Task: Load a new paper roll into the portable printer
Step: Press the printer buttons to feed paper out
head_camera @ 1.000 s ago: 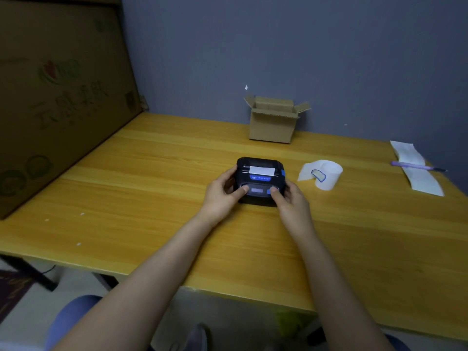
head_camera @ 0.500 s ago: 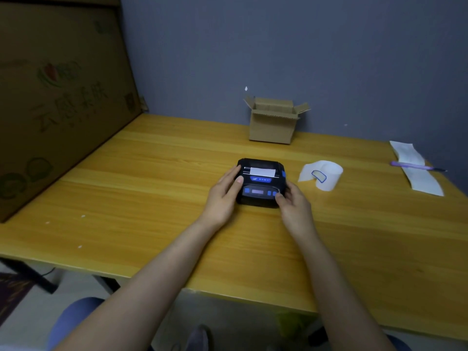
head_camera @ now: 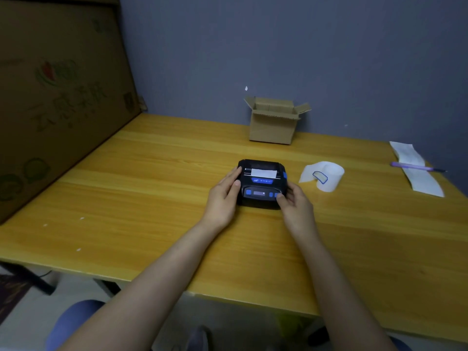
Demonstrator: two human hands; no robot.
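Note:
The black portable printer with blue buttons lies flat on the wooden table, lid closed, a short white paper tab sticking out of its slot. My left hand grips its left side, thumb on the top edge. My right hand holds its front right corner, thumb on a blue button. A curled strip of white paper with a blue mark lies just right of the printer.
A small open cardboard box stands at the back by the wall. A long paper strip with a purple pen across it lies at the far right. A large flat carton leans along the left edge.
Both thumbs have slid off the printer's front panel toward its sides. My left hand now cups the left edge. The printer has stayed in place.

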